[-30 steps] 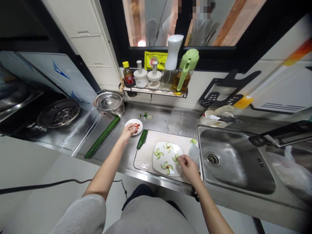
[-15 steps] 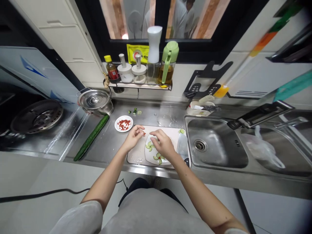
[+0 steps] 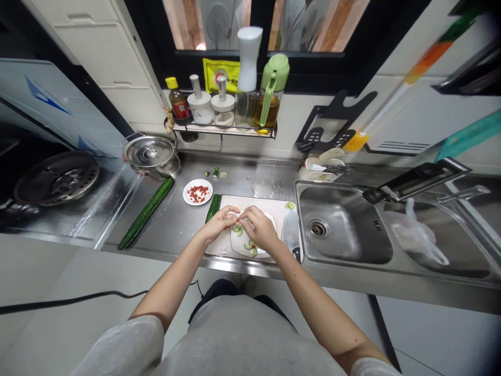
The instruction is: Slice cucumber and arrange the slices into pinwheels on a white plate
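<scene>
Head view: from the saucer [image 3: 186, 195] of chopped red pieces [image 3: 199, 194], the left hand [image 3: 218, 225] has come right to the white plate [image 3: 239, 247] of cucumber slices [image 3: 248, 246], fingers apparently pinching a red bit [image 3: 238, 222]; the right hand [image 3: 259, 228] meets it, fingers curled, hold unclear. Work now centres there.

Cannot read any words; apparently printed characters on the yellow packet [image 3: 217, 69] and bottle's red label [image 3: 182, 109], too small.

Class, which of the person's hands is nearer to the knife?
Right. The right hand is over the square white plate, left of the knife; the left hand is farther left, by the plate's left side.
</scene>
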Tool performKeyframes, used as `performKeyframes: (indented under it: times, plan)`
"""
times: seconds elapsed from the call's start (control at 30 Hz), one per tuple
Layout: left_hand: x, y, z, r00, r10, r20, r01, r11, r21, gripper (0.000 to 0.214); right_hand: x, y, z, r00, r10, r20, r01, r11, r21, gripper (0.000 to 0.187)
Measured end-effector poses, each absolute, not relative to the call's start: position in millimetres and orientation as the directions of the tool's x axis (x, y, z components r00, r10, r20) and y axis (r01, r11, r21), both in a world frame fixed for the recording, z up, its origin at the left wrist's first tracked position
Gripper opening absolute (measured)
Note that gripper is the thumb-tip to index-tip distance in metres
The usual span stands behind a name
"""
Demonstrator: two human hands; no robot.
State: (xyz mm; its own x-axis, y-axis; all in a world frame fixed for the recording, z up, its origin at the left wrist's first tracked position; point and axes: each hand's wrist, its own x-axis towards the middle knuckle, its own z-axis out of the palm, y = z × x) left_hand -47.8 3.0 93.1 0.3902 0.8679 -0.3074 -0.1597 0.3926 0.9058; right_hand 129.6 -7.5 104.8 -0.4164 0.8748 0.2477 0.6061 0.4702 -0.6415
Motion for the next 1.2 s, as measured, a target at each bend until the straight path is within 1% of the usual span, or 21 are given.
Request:
performKeyframes:
  times: [0.1,0.17,0.23,0.3,0.37,0.43,0.5,0.6,0.67,0.77,0.93,1.2]
  plan:
    - [-46,1,93,0.395,0.856,-0.334,-0.143,0.416,0.898,0.041,129,-8,102,-0.403,0.888,0.220,0.567,0.431,-0.702,0.017]
    - [-47,1,90,0.386,0.861,-0.332,-0.092,0.394,0.914,0.038,129,-8,99,-0.375,0.912,0.169,0.553,0.366,-0.749,0.017]
    - [-49,2,82,0.319,0.899,-0.300,0.005,0.315,0.949,0.031,130,-7,91,-0.334,0.938,0.090,0.554,0.273,-0.787,0.015]
    - [-54,3,71,0.204,0.951,-0.234,0.140,0.208,0.968,0.025,132,-3,80,-0.297,0.955,-0.006,0.560,0.169,-0.811,0.013]
    - [-58,2,58,0.104,0.978,-0.178,0.302,0.140,0.943,0.020,134,1,67,-0.279,0.954,-0.106,0.569,0.076,-0.819,0.013]
    - [-62,-1,46,0.058,0.985,-0.162,0.465,0.117,0.878,0.019,136,6,53,-0.273,0.941,-0.201,0.600,0.004,-0.800,0.012]
    - [-63,-5,37,0.052,0.985,-0.166,0.592,0.103,0.800,0.018,135,11,41,-0.275,0.917,-0.290,0.665,-0.036,-0.746,0.011]
    - [-59,-10,30,0.077,0.981,-0.176,0.706,0.071,0.704,0.016,130,17,29,-0.280,0.878,-0.388,0.766,-0.039,-0.642,0.013]
    - [-54,-11,28,0.087,0.978,-0.188,0.750,0.060,0.658,0.015,126,19,24,-0.271,0.868,-0.416,0.801,-0.036,-0.598,0.015]
    - [-47,-9,24,0.080,0.974,-0.210,0.781,0.069,0.620,0.016,120,20,20,-0.251,0.865,-0.434,0.824,-0.044,-0.565,0.016]
    - [-37,-5,18,0.065,0.969,-0.240,0.796,0.095,0.598,0.015,115,20,18,-0.224,0.859,-0.460,0.859,-0.049,-0.510,0.020]
    - [-29,-4,12,0.053,0.965,-0.258,0.819,0.106,0.564,0.014,114,20,18,-0.221,0.852,-0.475,0.884,-0.031,-0.467,0.022]
